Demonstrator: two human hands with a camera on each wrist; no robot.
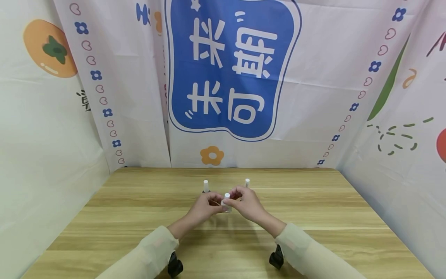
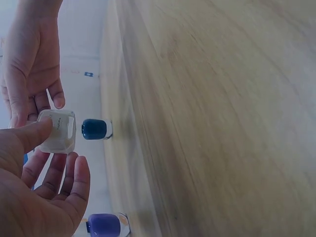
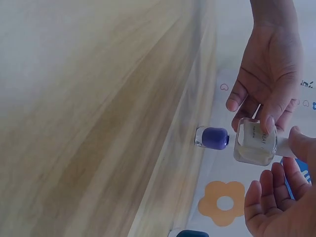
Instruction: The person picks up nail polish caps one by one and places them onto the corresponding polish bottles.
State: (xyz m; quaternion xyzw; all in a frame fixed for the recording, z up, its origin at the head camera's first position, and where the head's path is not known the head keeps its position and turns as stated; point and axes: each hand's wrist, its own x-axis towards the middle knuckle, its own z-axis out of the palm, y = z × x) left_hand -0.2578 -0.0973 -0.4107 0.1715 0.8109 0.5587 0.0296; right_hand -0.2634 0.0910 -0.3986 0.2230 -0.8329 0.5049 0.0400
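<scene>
Over the wooden table, my left hand point(image 1: 203, 206) grips the body of a clear glass nail polish bottle point(image 2: 58, 132) with a white cap point(image 1: 227, 195). My right hand point(image 1: 246, 203) pinches that cap between thumb and fingers. The bottle stands cap up, and printed lettering shows on its front in the right wrist view. Behind the hands are a purple nail polish bottle point(image 3: 214, 138) on the left and a dark teal nail polish bottle point(image 2: 94, 129) on the right. Both have white caps and stand on the table, partly hidden by the hands in the head view.
The wood-grain table point(image 1: 122, 224) reaches back to a printed white cloth backdrop point(image 1: 324, 97) with a blue sign, and cloth hangs on both sides. A black wrist camera point(image 1: 175, 265) sits under the left sleeve, another point(image 1: 277, 258) under the right.
</scene>
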